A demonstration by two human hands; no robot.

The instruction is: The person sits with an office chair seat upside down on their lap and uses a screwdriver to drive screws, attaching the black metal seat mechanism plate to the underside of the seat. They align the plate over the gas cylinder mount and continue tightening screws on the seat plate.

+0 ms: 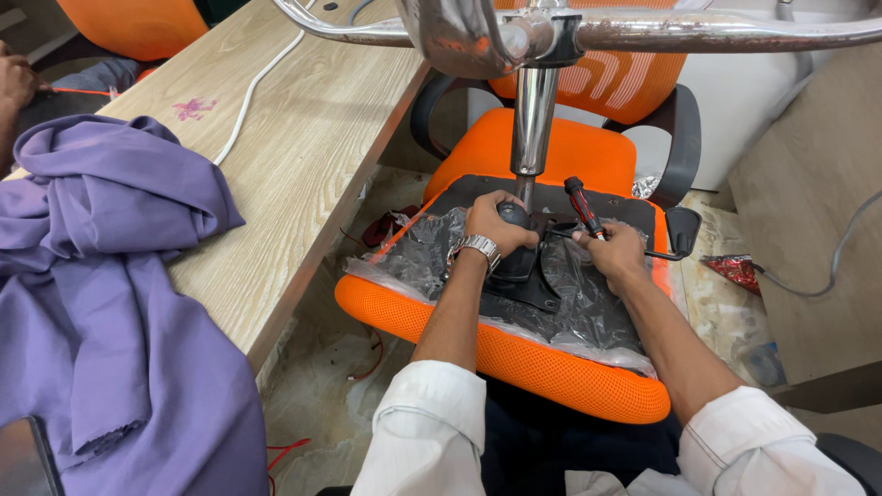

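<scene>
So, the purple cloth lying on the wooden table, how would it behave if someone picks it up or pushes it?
The purple cloth probably hangs limp when lifted: it lies in soft folds and droops over the table edge. Pushed, it would likely bunch up instead of sliding as one piece. It looks light for its bulk and not fragile.

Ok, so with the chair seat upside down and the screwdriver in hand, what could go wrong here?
The screwdriver in the right hand could slip off and jab the left hand, which grips the mechanism close by. The plastic wrap over the seat might snag in the fitting. The chrome base sits high on its column and could tip the seat sideways.
</scene>
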